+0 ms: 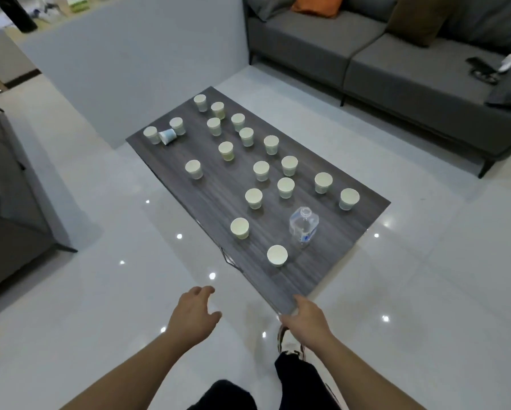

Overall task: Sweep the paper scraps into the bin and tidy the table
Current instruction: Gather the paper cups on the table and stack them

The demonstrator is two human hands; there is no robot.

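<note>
A low dark wood-grain table (212,208) stands on the pale tiled floor. Several paper cups stand upside down across its top, the nearest cup (277,255) close to the front corner; one bluish cup (167,136) lies on its side at the far left. A clear plastic bottle (303,227) without a cap stands near the front right. My left hand (193,313) hovers over the floor left of the table's near corner, fingers relaxed, holding nothing. My right hand (306,319) rests at the table's near corner, fingers loosely bent. No paper scraps or bin are visible.
A grey sofa (396,72) with an orange cushion (316,5) and a brown cushion runs along the back right. Another grey seat (8,202) stands at the left. A grey partition wall (136,69) rises behind the table. My shoe (289,346) is below the right hand.
</note>
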